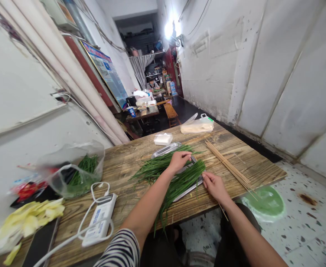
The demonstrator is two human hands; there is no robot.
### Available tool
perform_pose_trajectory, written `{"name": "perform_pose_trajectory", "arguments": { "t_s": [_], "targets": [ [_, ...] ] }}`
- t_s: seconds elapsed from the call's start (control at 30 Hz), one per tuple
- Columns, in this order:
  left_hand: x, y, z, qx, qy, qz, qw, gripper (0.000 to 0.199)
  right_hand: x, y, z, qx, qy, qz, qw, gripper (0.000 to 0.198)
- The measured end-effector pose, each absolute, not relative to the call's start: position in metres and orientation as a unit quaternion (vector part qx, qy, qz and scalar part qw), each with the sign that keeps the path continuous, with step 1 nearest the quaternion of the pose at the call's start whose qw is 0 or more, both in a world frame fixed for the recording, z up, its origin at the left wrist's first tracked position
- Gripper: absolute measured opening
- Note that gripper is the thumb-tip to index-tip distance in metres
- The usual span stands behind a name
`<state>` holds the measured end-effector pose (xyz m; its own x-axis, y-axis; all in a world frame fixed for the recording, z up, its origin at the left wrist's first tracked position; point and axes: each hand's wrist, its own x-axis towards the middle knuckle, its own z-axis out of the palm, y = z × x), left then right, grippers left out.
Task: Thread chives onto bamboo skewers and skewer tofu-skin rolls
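Long green garlic chives lie in two bunches across metal trays on the wooden table, an upper bunch (155,165) and a nearer bunch (183,181). My left hand (179,160) reaches over the upper bunch with its fingers pinched near the stalk ends; what they hold is too small to make out. At the right end of the nearer bunch, my right hand (214,186) is closed. A thin bamboo skewer (223,213) sticks out below it, its other end hidden by the hand. More bamboo skewers (230,165) lie in a loose bundle to the right.
A white box (163,139) and a plastic bag with pale contents (197,127) stand toward the far edge. On the left are a power strip (101,219), a clear bag of greens (78,172), yellow leaves (32,215) and a phone (40,244). A person sits far back.
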<state>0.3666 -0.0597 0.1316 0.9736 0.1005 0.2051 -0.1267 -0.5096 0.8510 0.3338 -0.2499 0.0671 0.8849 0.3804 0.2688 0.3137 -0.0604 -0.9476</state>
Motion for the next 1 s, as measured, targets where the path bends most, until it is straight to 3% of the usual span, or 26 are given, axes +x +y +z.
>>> {"name": "perform_pose_trajectory", "arguments": {
  "t_s": [0.63, 1.0],
  "targets": [
    [0.3627, -0.0577, 0.1349, 0.889, -0.054, 0.148, 0.429, 0.020, 0.3350, -0.2510, 0.0644, -0.733, -0.246, 0.028, 0.633, 0.047],
    [0.3658, -0.0617, 0.1329, 0.858, 0.033, 0.125, 0.496, 0.024, 0.3321, -0.2512, 0.0686, -0.729, -0.251, 0.021, 0.637, 0.047]
  ]
}}
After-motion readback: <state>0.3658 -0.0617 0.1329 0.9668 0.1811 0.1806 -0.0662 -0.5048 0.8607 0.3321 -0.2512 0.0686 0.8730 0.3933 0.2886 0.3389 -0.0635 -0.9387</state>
